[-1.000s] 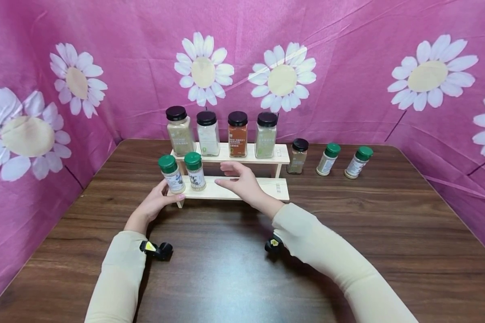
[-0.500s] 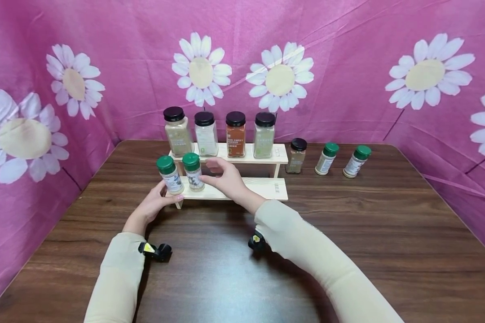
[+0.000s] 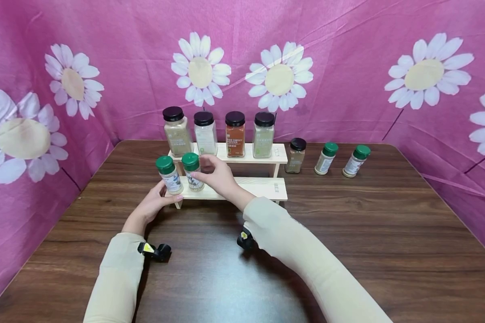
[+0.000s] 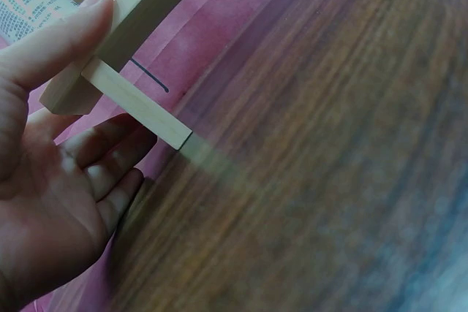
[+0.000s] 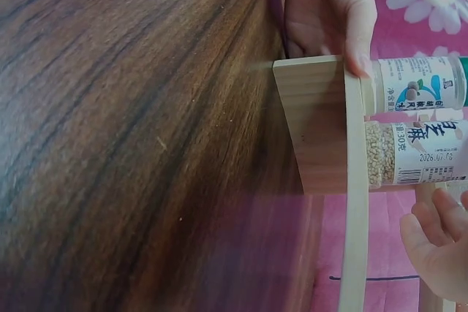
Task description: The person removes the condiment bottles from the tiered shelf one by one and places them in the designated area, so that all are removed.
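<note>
In the head view, my left hand [image 3: 152, 204] holds the left end of a two-tier wooden rack [image 3: 258, 188]. Its thumb lies on the lower shelf's front edge, with the other fingers below and behind, as the left wrist view shows. On that shelf stand two green-capped spice jars: a pepper jar [image 3: 172, 181] at the left end and a white sesame jar [image 5: 420, 153] beside it. My right hand [image 3: 220, 177] is at the sesame jar's right side, thumb in front and fingers partly hidden behind. The right wrist view shows a gap between its visible fingertips and the jar.
Several black-capped jars stand on the upper shelf, among them a red pepper jar [image 3: 235, 137]. Right of the rack, a small black-capped jar [image 3: 295, 157] and two green-capped jars, one [image 3: 325, 160] nearer and one [image 3: 354, 163] farther right, stand on the dark wooden table [image 3: 388, 224].
My right hand has moved left along the lower shelf to the sesame jar, its thumb now in front of the label. My left hand stays at the rack's end.
</note>
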`<state>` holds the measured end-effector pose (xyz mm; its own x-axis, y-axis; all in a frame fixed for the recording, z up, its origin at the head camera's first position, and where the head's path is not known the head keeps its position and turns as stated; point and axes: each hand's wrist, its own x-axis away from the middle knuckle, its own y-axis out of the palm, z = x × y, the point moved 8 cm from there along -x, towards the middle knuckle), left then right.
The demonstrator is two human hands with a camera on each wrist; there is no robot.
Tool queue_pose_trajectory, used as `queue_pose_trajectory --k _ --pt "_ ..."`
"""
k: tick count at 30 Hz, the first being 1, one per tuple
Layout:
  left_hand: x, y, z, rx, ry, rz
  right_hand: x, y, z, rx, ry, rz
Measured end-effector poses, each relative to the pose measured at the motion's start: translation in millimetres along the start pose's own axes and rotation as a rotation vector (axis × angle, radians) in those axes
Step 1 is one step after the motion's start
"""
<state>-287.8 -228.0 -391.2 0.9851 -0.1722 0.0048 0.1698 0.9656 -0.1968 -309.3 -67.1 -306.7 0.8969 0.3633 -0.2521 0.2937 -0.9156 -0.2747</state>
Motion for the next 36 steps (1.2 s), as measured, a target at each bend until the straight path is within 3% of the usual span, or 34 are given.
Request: queue_pose_trajectory --k 18,36 --pt "1.7 0.5 3.8 -0.001 0.000 0.000 -1.0 4.8 -2.1 0.038 -0.023 -0.006" --pt "1.0 0.6 3.1 -0.013 -0.003 0.004 19.6 -16.5 -8.1 0.014 -0.060 0.047"
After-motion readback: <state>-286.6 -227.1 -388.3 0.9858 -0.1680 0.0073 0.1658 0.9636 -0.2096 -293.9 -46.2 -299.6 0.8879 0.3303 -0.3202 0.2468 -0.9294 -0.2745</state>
